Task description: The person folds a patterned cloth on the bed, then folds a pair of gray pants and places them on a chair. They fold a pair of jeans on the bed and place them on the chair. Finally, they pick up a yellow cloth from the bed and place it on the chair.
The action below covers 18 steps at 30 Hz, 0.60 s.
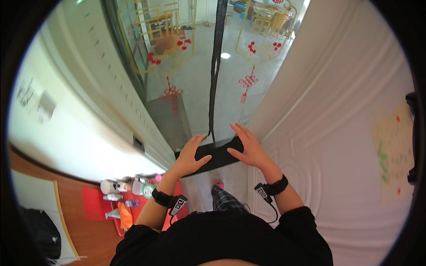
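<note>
A sheer door curtain (195, 88) with red knot patterns and gold lines hangs ahead of me. Its black middle strip (214, 75) parts slightly in places, and a wide black band (222, 155) runs along the bottom. My left hand (190, 156) is at the lower left of that strip, fingers stretched out and thumb apart, its fingertips very near or touching the strip's edge. To the right of the strip, my right hand (249, 148) is spread with nothing in it. Whether either hand touches the curtain is hard to tell.
A white panelled door (319, 133) stands to my right. Low on the left, bottles (108, 187) and an orange item (125, 216) rest on a red tray beside a brown wooden surface (73, 208). Beyond the curtain are a tiled floor and furniture (270, 20).
</note>
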Available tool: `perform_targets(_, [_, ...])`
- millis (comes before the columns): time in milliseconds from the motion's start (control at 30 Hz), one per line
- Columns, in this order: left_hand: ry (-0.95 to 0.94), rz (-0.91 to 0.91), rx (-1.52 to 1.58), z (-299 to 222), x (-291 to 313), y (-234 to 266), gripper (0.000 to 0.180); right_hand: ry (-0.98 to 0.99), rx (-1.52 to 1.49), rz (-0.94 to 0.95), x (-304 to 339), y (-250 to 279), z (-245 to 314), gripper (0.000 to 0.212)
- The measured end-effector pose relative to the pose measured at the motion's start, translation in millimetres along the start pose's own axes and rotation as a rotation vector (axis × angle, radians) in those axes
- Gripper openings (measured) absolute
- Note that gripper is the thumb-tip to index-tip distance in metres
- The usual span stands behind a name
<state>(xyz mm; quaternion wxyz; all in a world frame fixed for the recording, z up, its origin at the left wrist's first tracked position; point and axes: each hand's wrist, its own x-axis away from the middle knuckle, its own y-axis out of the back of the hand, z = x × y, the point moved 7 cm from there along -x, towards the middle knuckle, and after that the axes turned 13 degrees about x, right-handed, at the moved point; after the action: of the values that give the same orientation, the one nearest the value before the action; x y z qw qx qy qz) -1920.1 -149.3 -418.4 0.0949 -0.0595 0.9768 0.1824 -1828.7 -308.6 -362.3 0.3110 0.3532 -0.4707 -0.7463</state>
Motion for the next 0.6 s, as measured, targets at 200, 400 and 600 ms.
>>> perform_targets(200, [0.024,0.019,0.006,45.9,-112.4,17.6,0.069,0.162,-0.160,0.021,-153.6,-13.4,-45.0,0.068])
perform_targets(400, [-0.024,-0.063,0.043,88.5,-213.6,60.5,0.071,0.130,-0.210,0.023,-257.3,-21.0,-96.1,0.067])
perform_targets(600, [0.171,-0.293,0.147,147.9,-262.3,135.6,0.068,-0.046,-0.176,-0.206,-296.5,15.3,-207.8,0.067])
